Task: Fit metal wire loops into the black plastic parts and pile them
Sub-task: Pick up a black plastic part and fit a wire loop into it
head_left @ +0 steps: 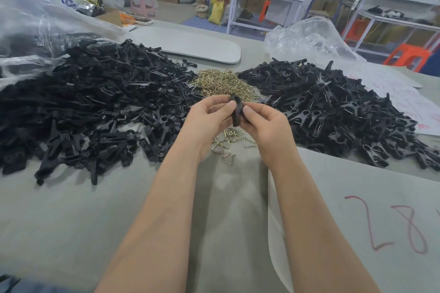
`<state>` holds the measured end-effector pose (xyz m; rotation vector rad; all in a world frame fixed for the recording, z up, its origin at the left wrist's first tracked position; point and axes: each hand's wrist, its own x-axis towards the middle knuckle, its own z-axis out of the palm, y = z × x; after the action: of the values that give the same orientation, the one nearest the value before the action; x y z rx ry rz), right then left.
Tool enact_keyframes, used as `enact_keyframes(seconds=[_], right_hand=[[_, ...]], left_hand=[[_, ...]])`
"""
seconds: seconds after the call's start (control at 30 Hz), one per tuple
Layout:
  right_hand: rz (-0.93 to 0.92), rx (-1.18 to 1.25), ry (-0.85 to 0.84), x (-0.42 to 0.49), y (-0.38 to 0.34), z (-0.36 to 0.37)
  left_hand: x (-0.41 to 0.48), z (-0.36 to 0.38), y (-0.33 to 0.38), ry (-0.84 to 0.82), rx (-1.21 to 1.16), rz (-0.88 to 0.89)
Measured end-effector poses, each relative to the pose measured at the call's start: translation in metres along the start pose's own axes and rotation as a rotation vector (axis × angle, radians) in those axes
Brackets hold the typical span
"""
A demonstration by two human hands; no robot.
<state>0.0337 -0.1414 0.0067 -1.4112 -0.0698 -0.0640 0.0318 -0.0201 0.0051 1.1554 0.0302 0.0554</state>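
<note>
Two bare forearms [164,209] lie closest, reaching over the grey worktop [71,221] toward the heap of gold wire loops [223,83]. Just on the near side of that heap, the left grip [209,123] and the right grip [266,126] meet. Both are narrow and pinch one black part [237,112] between thumbs and bent fingers. The part stands on end, up off the worktop. I cannot tell if a loop is in it yet, because the fingers hide that spot.

Nearer than the heap, under the hands, a few loose loops [228,143] lie scattered. Left of the heap is a big pile of plain black parts [83,102], next to a clear bag [28,31]. Right of the heap is another pile [333,112]. Thin bits of shiny wire show on many of its parts, so these look finished.

I think the job is about half way. A lot looks done, but the left pile is just as big, and plenty of loops wait. The part in hand looks like it is being fitted now, and it should then go on the right pile.

Both wrists are held up, with the palms turned in to face each other.
</note>
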Motion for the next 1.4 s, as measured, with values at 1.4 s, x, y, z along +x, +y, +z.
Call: enact_keyframes(seconds=[1.4], right_hand=[[-0.077,-1.295,-0.162,-0.001,0.028,0.013]], left_hand=[[0.007,-0.018,0.005,0.133,-0.646,-0.367]])
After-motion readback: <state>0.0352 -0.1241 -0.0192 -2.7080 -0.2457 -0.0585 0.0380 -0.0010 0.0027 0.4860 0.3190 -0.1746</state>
